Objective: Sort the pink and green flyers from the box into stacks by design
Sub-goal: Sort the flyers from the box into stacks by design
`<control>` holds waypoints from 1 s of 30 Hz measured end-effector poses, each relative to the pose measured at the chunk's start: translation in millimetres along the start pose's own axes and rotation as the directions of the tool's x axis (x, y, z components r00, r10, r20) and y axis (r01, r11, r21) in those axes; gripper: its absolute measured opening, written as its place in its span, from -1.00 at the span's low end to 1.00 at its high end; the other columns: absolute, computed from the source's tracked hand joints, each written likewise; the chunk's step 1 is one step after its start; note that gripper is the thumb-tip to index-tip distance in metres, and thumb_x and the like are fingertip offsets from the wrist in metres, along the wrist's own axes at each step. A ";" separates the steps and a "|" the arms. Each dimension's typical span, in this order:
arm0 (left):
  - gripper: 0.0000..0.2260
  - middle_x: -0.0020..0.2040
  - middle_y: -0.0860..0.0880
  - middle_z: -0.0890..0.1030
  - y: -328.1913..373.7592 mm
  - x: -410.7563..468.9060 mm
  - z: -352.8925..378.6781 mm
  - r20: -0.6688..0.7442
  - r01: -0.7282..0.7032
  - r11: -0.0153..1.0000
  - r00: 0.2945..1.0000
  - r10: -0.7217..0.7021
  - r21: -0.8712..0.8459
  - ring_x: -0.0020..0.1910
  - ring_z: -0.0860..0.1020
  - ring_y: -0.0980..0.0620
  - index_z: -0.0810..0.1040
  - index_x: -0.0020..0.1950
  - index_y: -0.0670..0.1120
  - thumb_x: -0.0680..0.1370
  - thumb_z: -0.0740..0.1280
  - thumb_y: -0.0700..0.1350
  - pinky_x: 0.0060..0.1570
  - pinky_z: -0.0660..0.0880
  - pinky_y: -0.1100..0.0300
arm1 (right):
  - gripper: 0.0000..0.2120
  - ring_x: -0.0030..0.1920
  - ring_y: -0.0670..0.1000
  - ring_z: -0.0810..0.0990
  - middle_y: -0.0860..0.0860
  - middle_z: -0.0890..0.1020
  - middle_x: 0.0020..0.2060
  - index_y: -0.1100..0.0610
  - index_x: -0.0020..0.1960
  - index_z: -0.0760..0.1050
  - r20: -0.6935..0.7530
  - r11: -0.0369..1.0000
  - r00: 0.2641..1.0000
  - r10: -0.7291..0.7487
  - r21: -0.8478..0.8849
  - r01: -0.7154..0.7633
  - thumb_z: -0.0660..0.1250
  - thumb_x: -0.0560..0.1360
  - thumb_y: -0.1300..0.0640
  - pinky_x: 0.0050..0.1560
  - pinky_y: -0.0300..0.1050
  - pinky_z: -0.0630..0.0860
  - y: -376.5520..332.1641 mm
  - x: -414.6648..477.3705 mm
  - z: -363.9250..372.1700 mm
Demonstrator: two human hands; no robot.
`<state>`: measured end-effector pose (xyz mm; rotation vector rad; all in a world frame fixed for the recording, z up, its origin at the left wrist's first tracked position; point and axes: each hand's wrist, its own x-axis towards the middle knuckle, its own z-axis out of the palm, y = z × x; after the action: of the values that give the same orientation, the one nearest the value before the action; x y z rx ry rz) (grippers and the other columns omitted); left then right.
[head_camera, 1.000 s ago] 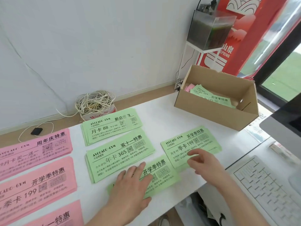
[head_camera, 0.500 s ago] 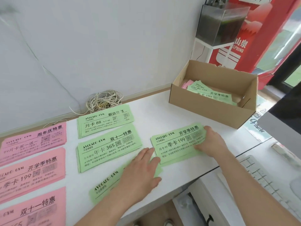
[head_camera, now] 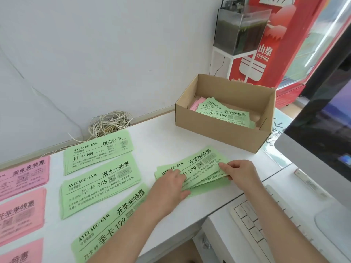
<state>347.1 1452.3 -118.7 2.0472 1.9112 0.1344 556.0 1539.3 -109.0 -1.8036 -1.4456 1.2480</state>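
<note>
Pinches loose green flyers [head_camera: 201,164] at three o'clock with right hand [head_camera: 241,171], presses flat at nine o'clock with left hand [head_camera: 169,188], just shifted off the matching stack [head_camera: 106,224], likely squaring before merging.

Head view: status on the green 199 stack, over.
Left hand flat on green 199 stack, right hand pinching its right edge. Stack fanned, uneven. Lone 199 flyer by left forearm; box not empty.

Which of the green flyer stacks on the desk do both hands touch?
The fanned stack nearest the box, at the right. The left hand presses flat on it and the right hand pinches its edge. It alone has hands on it.
</note>
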 end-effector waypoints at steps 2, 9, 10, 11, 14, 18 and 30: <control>-0.61 0.21 0.10 0.51 -6.5 1.1 -10.0 0.017 0.081 0.978 0.997 -0.079 -0.192 0.18 0.47 0.06 0.52 0.22 -0.01 0.47 0.38 0.14 0.14 0.35 0.23 | -0.75 -0.37 0.02 0.48 0.15 0.62 -0.39 0.21 -0.29 0.61 0.021 1.000 1.000 -0.016 -0.008 0.016 0.45 0.46 0.06 -0.27 -0.13 0.41 3.0 1.9 -2.1; -0.87 -0.29 0.01 0.61 -24.7 1.4 -16.1 -0.093 0.285 0.694 0.887 -0.452 -0.661 -0.38 0.47 0.04 0.58 -0.23 -0.03 0.52 0.37 -0.09 -0.39 0.48 0.21 | -0.88 -0.34 0.01 0.58 0.01 0.63 -0.36 0.04 -0.24 0.58 0.030 0.985 0.998 -0.051 -0.165 0.055 0.41 0.48 0.18 -0.33 -0.17 0.44 12.2 8.5 -2.7; -0.88 -0.26 -0.08 0.62 -25.9 1.6 -15.1 -0.092 0.289 0.632 0.862 -0.499 -0.719 -0.36 0.49 0.02 0.58 -0.24 -0.07 0.50 0.39 -0.12 -0.45 0.45 0.27 | -0.88 -0.30 0.05 0.60 0.00 0.64 -0.35 0.03 -0.24 0.59 0.021 0.977 0.998 -0.058 -0.205 0.061 0.40 0.47 0.17 -0.28 -0.13 0.48 13.5 9.7 -1.2; -0.88 -0.23 -0.14 0.63 -26.6 1.7 -13.3 -0.082 0.292 0.581 0.844 -0.531 -0.760 -0.34 0.52 -0.01 0.57 -0.24 -0.11 0.49 0.41 -0.14 -0.48 0.43 0.33 | -0.90 -0.26 0.07 0.61 -0.01 0.64 -0.33 0.03 -0.22 0.59 0.018 0.970 0.998 -0.064 -0.235 0.067 0.39 0.48 0.15 -0.23 -0.11 0.49 13.9 10.2 0.0; -0.83 -0.21 -0.01 0.66 -26.7 1.6 -8.0 -0.068 0.269 0.506 0.831 -0.553 -0.820 -0.20 0.62 -0.03 0.49 -0.27 -0.16 0.42 0.47 -0.24 -0.37 0.48 0.36 | -0.94 -0.23 0.03 0.57 -0.04 0.63 -0.31 0.00 -0.08 0.57 0.019 0.960 0.997 -0.081 -0.266 0.083 0.37 0.48 0.14 -0.27 -0.16 0.43 13.5 11.6 0.8; -0.77 -0.15 0.03 0.66 -26.5 -2.6 -9.8 -0.075 0.229 0.552 0.878 -0.473 -0.802 -0.16 0.60 0.00 0.41 -0.29 -0.18 0.41 0.47 -0.25 -0.14 0.48 0.19 | -0.70 -0.15 0.03 0.57 -0.05 0.64 -0.26 -0.03 0.20 0.47 0.057 0.948 0.993 -0.100 -0.297 0.112 0.34 0.49 0.16 -0.17 -0.13 0.43 10.6 11.6 -0.9; -0.89 -0.40 0.07 0.36 -20.9 -3.8 -15.3 -0.122 0.185 0.844 0.952 -0.281 -0.503 -0.41 0.29 0.09 0.37 -0.18 -0.12 0.49 0.27 -0.14 -0.34 0.27 0.15 | -0.58 -0.11 0.03 0.54 -0.13 0.53 -0.25 0.00 0.30 0.44 0.094 0.881 0.984 -0.154 -0.438 0.180 0.33 0.46 0.19 -0.14 -0.14 0.42 4.6 14.2 1.8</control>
<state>322.5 1452.2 -110.1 1.4972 1.9651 0.7018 556.8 1551.0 -118.4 -1.8794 -2.0024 0.9365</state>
